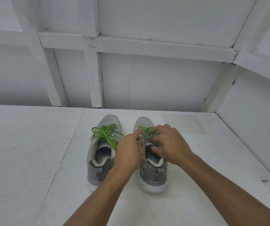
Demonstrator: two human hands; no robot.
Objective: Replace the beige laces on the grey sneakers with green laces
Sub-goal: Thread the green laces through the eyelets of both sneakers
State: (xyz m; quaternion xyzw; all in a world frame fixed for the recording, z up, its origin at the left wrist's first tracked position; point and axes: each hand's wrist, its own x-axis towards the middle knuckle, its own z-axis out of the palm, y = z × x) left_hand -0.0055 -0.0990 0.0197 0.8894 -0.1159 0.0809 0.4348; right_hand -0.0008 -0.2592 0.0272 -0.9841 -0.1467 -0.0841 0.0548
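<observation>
Two grey sneakers stand side by side on the white table, heels toward me. The left sneaker carries a green lace tied in a loose bow, one end trailing toward its opening. On the right sneaker another green lace runs through the eyelets. My left hand pinches that lace near the tongue. From the other side, my right hand grips the same lace, fingers curled over the shoe's opening. No beige lace is in view.
The white table ends at a white panelled wall just behind the shoes' toes. A side wall closes in on the right.
</observation>
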